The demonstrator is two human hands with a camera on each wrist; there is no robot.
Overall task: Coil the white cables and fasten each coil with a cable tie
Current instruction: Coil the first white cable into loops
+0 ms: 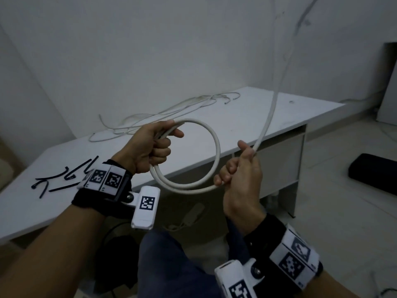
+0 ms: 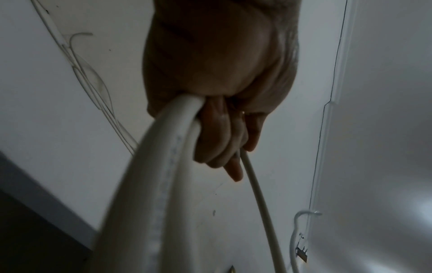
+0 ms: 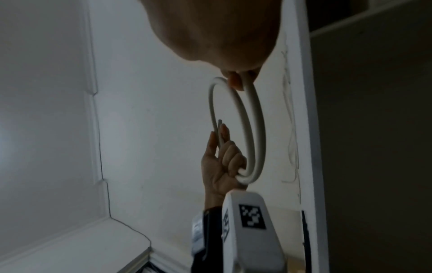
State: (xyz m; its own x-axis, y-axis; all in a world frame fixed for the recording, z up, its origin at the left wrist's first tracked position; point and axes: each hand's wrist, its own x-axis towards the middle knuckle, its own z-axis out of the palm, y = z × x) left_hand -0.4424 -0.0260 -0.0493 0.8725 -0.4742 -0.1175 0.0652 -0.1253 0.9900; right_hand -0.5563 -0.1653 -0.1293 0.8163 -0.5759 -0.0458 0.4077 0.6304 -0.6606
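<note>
A thick white cable (image 1: 217,145) forms a round coil in the air in front of the table. My left hand (image 1: 158,145) grips the coil's left side, fingers curled round its turns (image 2: 168,147). My right hand (image 1: 240,166) pinches the same cable at the coil's lower right; from there the free length (image 1: 270,108) rises steeply up and out of the head view. The right wrist view shows the coil (image 3: 254,129) edge-on with the left hand (image 3: 222,162) holding it. Several black cable ties (image 1: 62,177) lie on the table's left part.
A white table (image 1: 236,117) stands against a white wall. Thinner white cables (image 1: 163,112) lie tangled along its back. A drawer unit (image 1: 279,168) sits under the table's right end. A black object (image 1: 373,175) lies on the floor at right, a power strip (image 1: 193,214) below the table.
</note>
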